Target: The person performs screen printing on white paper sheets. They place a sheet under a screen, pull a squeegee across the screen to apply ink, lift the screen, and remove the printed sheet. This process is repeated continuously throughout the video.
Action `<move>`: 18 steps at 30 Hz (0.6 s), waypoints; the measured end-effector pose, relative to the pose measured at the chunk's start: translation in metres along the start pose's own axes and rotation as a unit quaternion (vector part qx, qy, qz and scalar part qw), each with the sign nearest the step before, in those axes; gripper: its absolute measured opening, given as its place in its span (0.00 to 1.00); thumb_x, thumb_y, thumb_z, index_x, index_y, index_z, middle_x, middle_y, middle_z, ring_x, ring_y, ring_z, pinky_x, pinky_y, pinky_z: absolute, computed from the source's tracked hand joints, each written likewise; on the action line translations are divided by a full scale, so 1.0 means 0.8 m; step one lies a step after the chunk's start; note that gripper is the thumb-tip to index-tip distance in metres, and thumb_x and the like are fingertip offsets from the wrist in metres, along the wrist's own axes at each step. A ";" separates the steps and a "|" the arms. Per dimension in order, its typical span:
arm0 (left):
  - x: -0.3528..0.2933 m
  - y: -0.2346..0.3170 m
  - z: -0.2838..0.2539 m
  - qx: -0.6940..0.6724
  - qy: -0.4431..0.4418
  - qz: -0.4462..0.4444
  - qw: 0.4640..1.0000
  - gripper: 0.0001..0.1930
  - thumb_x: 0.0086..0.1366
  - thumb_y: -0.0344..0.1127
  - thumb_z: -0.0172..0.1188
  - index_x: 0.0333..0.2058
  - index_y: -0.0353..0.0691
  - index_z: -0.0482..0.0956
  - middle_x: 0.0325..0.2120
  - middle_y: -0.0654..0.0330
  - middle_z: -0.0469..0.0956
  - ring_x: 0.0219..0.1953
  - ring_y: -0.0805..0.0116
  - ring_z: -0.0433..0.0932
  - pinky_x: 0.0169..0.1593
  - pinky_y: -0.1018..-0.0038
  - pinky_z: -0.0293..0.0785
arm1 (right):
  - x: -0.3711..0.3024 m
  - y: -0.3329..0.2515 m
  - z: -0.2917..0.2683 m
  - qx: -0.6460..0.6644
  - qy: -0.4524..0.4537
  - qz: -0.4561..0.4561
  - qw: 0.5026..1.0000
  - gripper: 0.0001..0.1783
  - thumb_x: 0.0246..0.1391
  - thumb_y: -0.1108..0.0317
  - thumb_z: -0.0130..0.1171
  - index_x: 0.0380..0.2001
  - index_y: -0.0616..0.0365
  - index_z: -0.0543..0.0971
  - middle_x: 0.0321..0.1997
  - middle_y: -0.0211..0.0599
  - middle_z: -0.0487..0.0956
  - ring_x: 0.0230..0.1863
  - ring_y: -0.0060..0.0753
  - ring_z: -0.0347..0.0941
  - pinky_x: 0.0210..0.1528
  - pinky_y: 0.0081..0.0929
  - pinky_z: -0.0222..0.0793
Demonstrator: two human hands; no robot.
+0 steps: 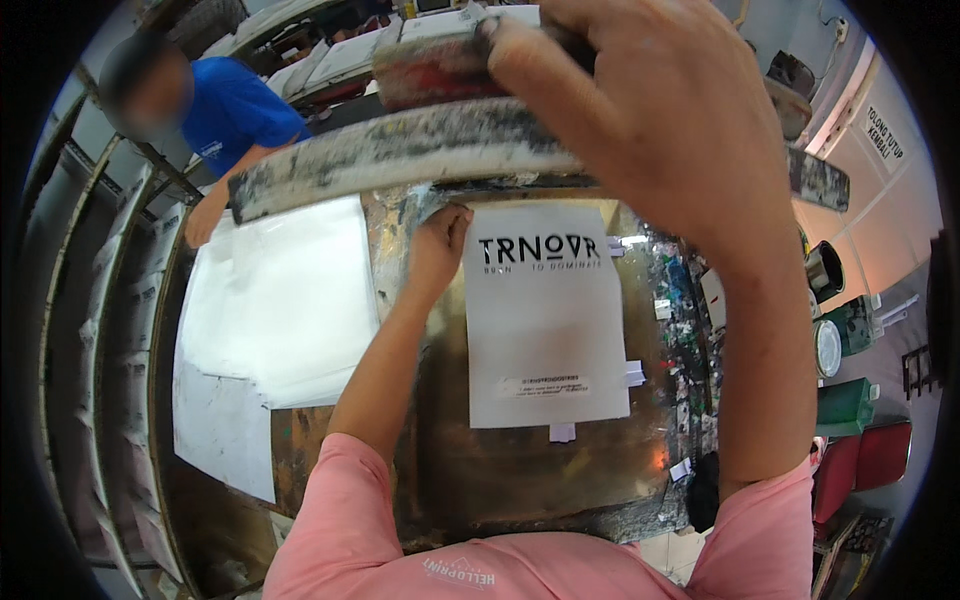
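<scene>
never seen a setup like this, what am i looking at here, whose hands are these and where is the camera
There's no machine arm here: these are a person's two bare hands, with pink sleeves. The single picture comes from a wide camera worn on that person's head, looking down, so straight edges bend near the rim.

In front is a brown board with a white sheet bearing black lettering. To the left lie more white sheets; beyond them is another person in a blue shirt.

The left hand has its fingertips at the sheet's upper left corner. The right hand is up by a long ink-stained bar; its fingers are partly hidden, so exactly what it grips is unclear.
</scene>
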State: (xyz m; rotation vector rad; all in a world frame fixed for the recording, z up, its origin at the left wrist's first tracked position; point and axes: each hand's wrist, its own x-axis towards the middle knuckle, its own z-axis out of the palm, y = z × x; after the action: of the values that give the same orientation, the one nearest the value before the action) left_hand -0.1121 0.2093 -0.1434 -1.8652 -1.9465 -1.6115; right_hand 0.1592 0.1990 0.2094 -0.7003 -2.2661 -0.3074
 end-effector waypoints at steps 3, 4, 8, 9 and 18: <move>-0.018 0.029 -0.073 0.032 0.038 -0.091 0.995 0.12 0.77 0.38 0.64 0.39 0.33 0.82 0.24 0.47 0.78 0.25 0.55 0.78 0.33 0.61 0.74 | 0.001 0.009 0.010 -0.031 0.109 -0.135 0.984 0.23 0.67 0.50 0.55 0.35 0.61 0.83 0.31 0.53 0.82 0.38 0.60 0.78 0.46 0.51 0.68; -0.047 0.037 -0.100 0.087 0.050 -0.152 0.983 0.13 0.78 0.38 0.64 0.37 0.33 0.79 0.22 0.50 0.77 0.24 0.61 0.74 0.32 0.64 0.72 | -0.010 0.009 0.011 0.001 0.030 -0.040 0.999 0.22 0.66 0.51 0.56 0.38 0.62 0.83 0.34 0.52 0.82 0.40 0.60 0.77 0.49 0.50 0.68; -0.198 0.024 -0.201 0.057 0.173 -0.288 0.940 0.14 0.81 0.40 0.59 0.40 0.33 0.81 0.23 0.62 0.77 0.28 0.75 0.74 0.34 0.72 0.73 | -0.057 -0.004 0.015 0.029 0.036 -0.029 0.999 0.22 0.64 0.51 0.58 0.36 0.63 0.83 0.35 0.51 0.84 0.39 0.58 0.77 0.51 0.48 0.67; -0.236 0.013 -0.226 0.083 0.213 -0.277 0.933 0.15 0.81 0.41 0.59 0.39 0.35 0.82 0.21 0.61 0.75 0.26 0.75 0.71 0.32 0.70 0.70 | -0.064 -0.007 0.017 0.022 0.058 -0.040 0.997 0.22 0.64 0.51 0.59 0.33 0.63 0.83 0.34 0.51 0.85 0.37 0.57 0.78 0.50 0.48 0.67; -0.302 0.002 -0.442 0.423 0.326 -0.239 0.811 0.20 0.75 0.48 0.65 0.49 0.34 0.83 0.35 0.47 0.84 0.36 0.45 0.82 0.45 0.54 0.78 | -0.097 -0.015 0.021 0.009 0.047 -0.042 0.998 0.23 0.66 0.50 0.60 0.35 0.63 0.84 0.34 0.50 0.85 0.38 0.55 0.80 0.51 0.46 0.66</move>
State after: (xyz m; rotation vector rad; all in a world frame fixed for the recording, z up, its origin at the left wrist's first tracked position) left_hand -0.2551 -0.1934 -0.1227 -0.4345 -2.2510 -0.9093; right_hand 0.1876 0.1654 0.1423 -0.5707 -2.2093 -0.3531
